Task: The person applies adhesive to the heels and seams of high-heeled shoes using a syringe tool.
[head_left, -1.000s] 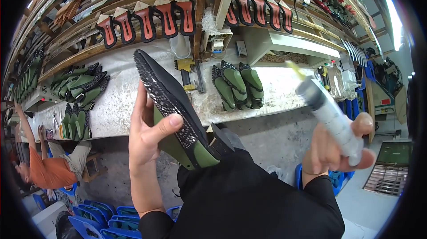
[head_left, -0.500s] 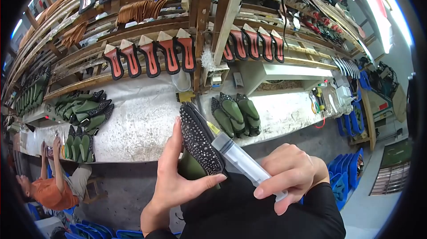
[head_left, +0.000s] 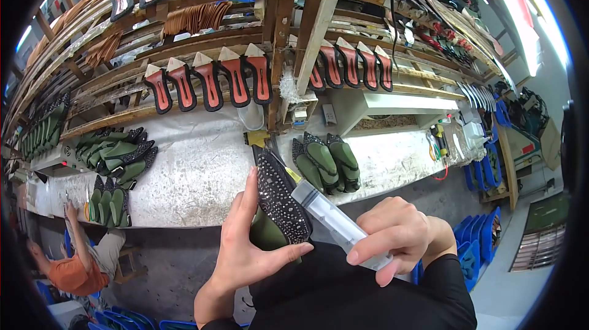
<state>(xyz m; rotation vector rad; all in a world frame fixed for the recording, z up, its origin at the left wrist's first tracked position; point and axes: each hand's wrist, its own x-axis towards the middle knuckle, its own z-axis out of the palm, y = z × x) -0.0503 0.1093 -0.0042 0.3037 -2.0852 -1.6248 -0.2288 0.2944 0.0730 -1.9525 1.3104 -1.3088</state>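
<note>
My left hand [head_left: 254, 247] holds a black shoe upper with silvery studs [head_left: 279, 198] over a green last [head_left: 265, 232], its pointed toe up. In my right hand [head_left: 396, 235] is a clear plastic syringe [head_left: 334, 219], gripped around its lower end, slanting up and left. The syringe's yellow tip [head_left: 294, 176] lies at the right edge of the studded upper; whether it touches is too small to tell.
Behind is a worktable [head_left: 190, 170] bearing green shoes [head_left: 325, 161] and a green pile [head_left: 116, 152]. Wooden racks [head_left: 282, 35] hold red and black insoles [head_left: 236, 78]. A person in orange [head_left: 76, 271] sits at the left. Blue bins [head_left: 469, 250] stand at the right.
The studded upper has shifted slightly right and turned a little. My right fingers have moved slightly up and left along the syringe. The seated person's arms have moved.
</note>
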